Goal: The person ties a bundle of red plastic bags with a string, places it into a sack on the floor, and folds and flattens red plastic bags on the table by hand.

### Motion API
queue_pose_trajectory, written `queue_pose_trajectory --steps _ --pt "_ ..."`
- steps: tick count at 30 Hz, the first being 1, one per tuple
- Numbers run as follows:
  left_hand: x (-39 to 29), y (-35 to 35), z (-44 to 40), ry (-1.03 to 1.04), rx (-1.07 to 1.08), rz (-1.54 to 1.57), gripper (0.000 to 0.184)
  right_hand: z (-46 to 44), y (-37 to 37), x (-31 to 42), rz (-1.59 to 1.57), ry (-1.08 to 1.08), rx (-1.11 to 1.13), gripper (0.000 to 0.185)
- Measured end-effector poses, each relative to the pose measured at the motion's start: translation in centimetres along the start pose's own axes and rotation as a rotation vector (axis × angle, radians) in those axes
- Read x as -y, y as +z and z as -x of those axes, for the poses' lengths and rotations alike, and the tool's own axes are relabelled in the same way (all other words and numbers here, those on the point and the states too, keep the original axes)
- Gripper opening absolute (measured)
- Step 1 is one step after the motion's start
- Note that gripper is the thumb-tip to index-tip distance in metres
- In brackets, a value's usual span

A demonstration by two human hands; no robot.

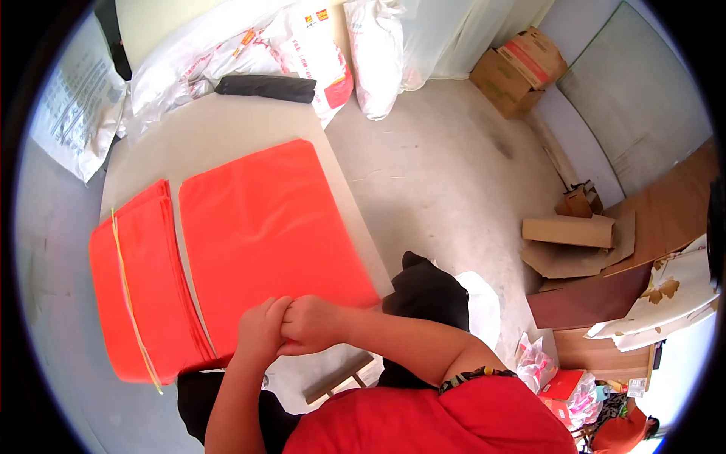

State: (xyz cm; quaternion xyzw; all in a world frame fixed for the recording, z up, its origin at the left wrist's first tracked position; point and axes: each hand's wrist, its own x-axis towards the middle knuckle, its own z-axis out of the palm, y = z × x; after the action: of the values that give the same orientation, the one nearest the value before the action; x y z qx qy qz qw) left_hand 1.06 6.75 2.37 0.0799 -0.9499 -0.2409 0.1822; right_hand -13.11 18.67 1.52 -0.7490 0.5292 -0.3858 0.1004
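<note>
My left hand (259, 331) and my right hand (308, 324) are closed and pressed against each other at the near edge of a flat stack of red plastic sheets or bags (261, 234). The curled fingers hide whatever may be between them. Left of this stack lies a second, thicker red bundle (144, 291), its layers showing along the right side. Yellow strips (125, 303) run lengthwise over that bundle and hang past its near end.
Both red piles rest on a pale table (227, 125). A black roll (266, 87) lies at its far end, with white printed sacks (314, 53) behind. Cardboard boxes (518, 72) stand at the far wall; an opened carton (575, 246) is at right. Another person (624, 433) shows lower right.
</note>
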Motion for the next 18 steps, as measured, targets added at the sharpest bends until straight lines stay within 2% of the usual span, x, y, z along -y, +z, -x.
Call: queue_pose_trajectory --steps 12,18 --pt "-0.1 0.8 0.2 0.034 -0.039 -0.015 0.037 0.3 -1.2 0.9 0.006 0.015 0.070 0.033" --pt "-1.1 -0.3 -0.2 0.044 0.013 -0.044 0.034 0.7 -0.6 0.5 0.018 -0.045 0.029 0.031"
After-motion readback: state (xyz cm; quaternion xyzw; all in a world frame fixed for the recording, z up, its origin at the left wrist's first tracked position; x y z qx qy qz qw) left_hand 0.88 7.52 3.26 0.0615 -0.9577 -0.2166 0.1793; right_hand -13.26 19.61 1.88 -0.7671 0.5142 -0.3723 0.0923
